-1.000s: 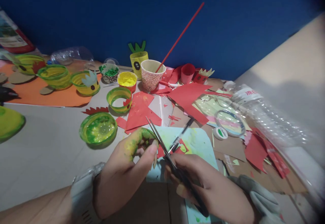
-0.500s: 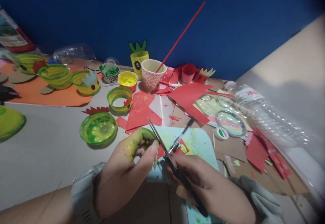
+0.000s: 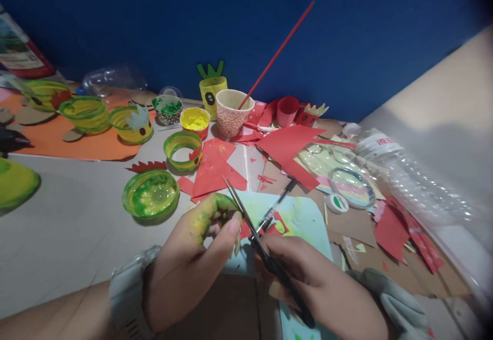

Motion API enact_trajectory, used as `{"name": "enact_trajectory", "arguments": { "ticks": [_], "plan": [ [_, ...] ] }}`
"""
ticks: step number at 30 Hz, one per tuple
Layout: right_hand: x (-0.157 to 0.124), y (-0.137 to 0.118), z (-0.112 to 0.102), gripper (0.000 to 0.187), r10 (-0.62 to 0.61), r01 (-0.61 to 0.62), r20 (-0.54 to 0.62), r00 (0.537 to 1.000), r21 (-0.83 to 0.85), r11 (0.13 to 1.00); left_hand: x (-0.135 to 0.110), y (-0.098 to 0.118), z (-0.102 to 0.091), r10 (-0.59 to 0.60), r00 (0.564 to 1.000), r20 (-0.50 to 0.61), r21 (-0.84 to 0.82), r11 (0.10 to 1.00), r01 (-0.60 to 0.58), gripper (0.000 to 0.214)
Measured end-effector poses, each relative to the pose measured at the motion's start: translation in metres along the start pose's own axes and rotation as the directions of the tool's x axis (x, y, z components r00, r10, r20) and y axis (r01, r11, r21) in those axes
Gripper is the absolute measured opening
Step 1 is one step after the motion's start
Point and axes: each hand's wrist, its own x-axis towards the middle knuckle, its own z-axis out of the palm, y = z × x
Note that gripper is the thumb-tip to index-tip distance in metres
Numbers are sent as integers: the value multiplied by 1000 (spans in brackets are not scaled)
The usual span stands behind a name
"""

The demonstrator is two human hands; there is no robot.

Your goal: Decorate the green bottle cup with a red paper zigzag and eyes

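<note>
A: Where are the scissors?
B: In the right hand (image 3: 319,276), whose fingers are wrapped around the black handle of the scissors (image 3: 279,270). The blades point up and away, narrowly parted, beside the left hand's fingertips.

A: And the left hand (image 3: 188,252)?
B: Paint-smeared, thumb and forefinger pinched close. I can't tell whether anything small sits between them; the pinch and nearby blades suggest steadying something for a cut.

A: What's beneath?
B: A light-blue mat (image 3: 308,234), probably there to protect the grey surface (image 3: 92,222). A pen (image 3: 278,205) and a red paper scrap (image 3: 284,218) lie on it, within easy reach.

A: Farther out?
B: Red paper (image 3: 211,170) just beyond the mat, and a green-and-yellow dish (image 3: 133,210) to the left, apart from the cutting, perhaps because its paint looks wet. Behind, a patterned cup (image 3: 230,120) props up a red stick (image 3: 279,51), seemingly keeping it upright, though it leans right.
</note>
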Motion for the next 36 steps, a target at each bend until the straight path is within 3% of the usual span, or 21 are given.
{"name": "enact_trajectory", "arguments": {
  "ticks": [8,11,16,21,32,36],
  "plan": [
    [0,6,3,18,-8,8,-39,999,-3,1000,3,2,1,-2,1000,-13,-6,1000,2,16],
    [-1,8,2,18,-7,6,-147,989,-7,1000,4,2,1,-18,999,-28,-13,1000,17,16],
    [-1,12,-4,13,18,-130,-450,893,-220,967,4,1,1,-98,995,23,-102,990,100,22],
    [-1,16,-9,15,9,-334,-604,797,-429,839,4,-1,1,-111,994,13,-92,989,112,21],
    [1,22,-22,18,-197,-329,-636,746,-609,722,10,2,1,-179,983,47,-109,977,183,18],
    [-3,20,-28,21,-223,-327,-607,763,-659,677,10,4,1,-193,979,73,-104,974,200,17]
  ]
}}
